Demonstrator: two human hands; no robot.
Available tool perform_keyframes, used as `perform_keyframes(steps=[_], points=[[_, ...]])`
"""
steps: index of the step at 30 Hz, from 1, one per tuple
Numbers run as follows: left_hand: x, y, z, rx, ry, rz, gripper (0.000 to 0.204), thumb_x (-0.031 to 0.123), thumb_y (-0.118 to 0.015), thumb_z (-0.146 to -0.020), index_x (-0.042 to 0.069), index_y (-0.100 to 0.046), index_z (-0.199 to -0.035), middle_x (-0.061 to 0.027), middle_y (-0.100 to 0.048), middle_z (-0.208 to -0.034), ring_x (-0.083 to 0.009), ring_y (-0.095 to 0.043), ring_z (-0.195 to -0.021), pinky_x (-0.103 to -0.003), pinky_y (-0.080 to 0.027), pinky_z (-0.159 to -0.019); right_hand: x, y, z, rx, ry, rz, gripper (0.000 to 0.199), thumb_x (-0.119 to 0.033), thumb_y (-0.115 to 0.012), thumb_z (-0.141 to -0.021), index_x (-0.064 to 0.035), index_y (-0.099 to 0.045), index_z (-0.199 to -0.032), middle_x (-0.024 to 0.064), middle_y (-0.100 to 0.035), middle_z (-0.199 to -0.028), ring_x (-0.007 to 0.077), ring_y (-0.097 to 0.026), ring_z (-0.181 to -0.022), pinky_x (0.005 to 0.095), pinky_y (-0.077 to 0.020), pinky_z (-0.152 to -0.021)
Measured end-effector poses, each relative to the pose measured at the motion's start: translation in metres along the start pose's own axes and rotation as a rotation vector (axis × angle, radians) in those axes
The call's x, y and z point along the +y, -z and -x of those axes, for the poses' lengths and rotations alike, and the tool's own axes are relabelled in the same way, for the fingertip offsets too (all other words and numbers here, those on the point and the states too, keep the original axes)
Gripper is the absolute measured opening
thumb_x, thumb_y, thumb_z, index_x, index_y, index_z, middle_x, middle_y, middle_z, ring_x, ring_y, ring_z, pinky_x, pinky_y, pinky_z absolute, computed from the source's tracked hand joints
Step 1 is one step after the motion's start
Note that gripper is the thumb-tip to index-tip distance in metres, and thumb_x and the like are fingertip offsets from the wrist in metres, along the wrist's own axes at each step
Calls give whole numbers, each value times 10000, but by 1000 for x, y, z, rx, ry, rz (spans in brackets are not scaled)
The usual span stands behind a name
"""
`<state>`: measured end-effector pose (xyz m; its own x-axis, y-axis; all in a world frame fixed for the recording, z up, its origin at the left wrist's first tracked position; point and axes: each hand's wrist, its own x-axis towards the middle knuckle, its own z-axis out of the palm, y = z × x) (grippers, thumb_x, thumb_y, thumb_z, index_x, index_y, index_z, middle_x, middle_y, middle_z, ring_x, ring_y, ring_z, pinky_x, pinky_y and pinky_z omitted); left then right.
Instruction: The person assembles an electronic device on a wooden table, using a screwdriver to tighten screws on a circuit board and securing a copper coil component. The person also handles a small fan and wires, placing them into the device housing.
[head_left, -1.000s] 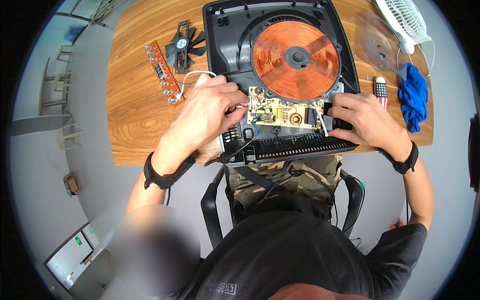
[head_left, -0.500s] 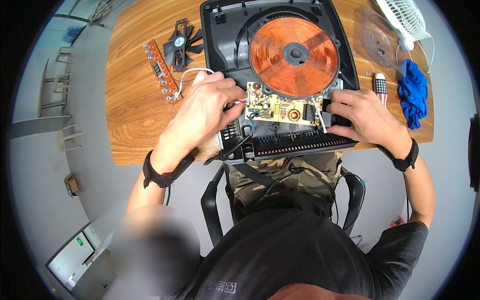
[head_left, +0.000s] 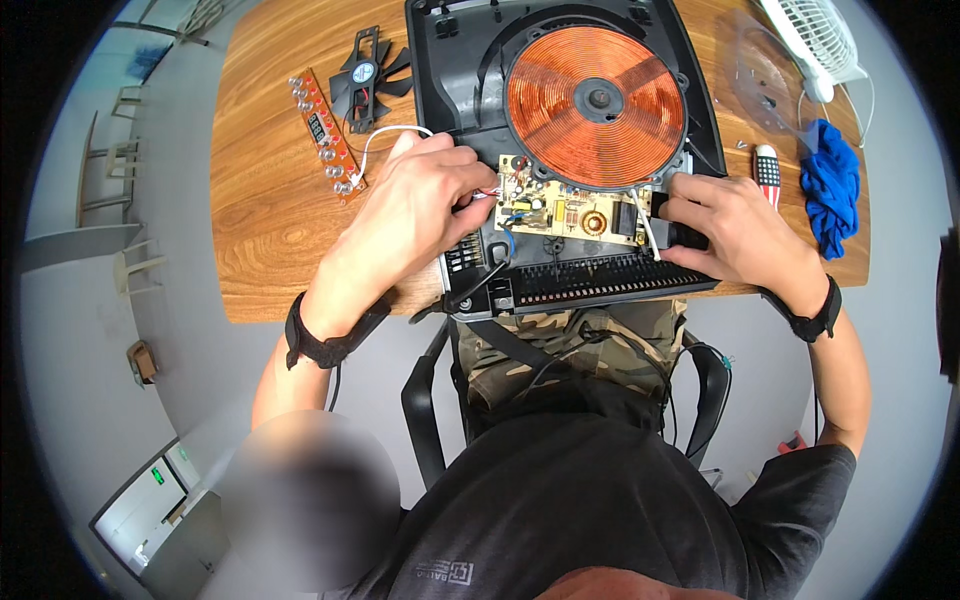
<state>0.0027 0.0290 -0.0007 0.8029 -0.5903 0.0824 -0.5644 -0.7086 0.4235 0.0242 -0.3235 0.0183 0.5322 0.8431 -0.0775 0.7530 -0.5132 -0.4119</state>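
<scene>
Across the upper frame, table: a wood-grained table [head_left: 270, 240], its far edge lost beyond the top.
Housing: the black housing [head_left: 455, 90] lies open at upper centre, its top cut off by the frame.
Coil: a round copper coil [head_left: 598, 99] sits inside it, overlapping the board's upper edge.
Left hand: the left hand [head_left: 432, 192], left of centre, has its fingertips pinched together on wires [head_left: 487, 193]; their ends are hidden by the fingers.
Right hand: the right hand [head_left: 735, 222], right of centre, holds a dark block [head_left: 682, 236] between fingers and thumb, covering much of it; whether block and board join is hard to make out.
Board: the circuit board [head_left: 565, 212] is at centre, between the hands, its small parts too fine to tell.
Tray: a clear tray [head_left: 765, 75], upper right, with blurred dark bits.
White fan: the white fan [head_left: 815, 40] is clipped by the top edge.
Cloth: a crumpled blue cloth [head_left: 830, 190], right.
Loose fan: a black-bladed fan [head_left: 367, 75], upper left.
Lamp strip: an orange lamp strip [head_left: 325, 135] beside it, its lower end near the left wrist.
</scene>
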Motion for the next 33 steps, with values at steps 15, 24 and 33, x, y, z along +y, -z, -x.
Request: perform_keyframes(steps=[15,24,33], points=[[-3,-2,2,51,-42,29,117,97,-793,-815,52,-755,-916,-48,-651,-814,-240,-568,-814,-372,-404,-801,3,3,-2,3,-31,-55,313,-194,-829,-786,-19,-614,-930,112,-542,-962,344,-635,-818,461,-513,-694],[-5,-4,3,53,-55,28,113,101,-796,-812,56,-754,-907,-39,-663,-831,-240,-568,-816,-369,-401,-794,4,4,-4,-29,-47,-40,299,-173,-811,-790,-11,-613,-946,124,-533,-964,356,-636,-814,476,-512,-684],[-4,-3,2,55,-52,40,112,99,-795,-818,54,-754,-912,-42,-660,-824,-241,-569,-813,-376,-398,-796,5,3,-3,-39,-57,-36,308,-176,-816,-790,-13,-617,-958,125,-528,-957,356,-632,-807,470,-509,-681]])
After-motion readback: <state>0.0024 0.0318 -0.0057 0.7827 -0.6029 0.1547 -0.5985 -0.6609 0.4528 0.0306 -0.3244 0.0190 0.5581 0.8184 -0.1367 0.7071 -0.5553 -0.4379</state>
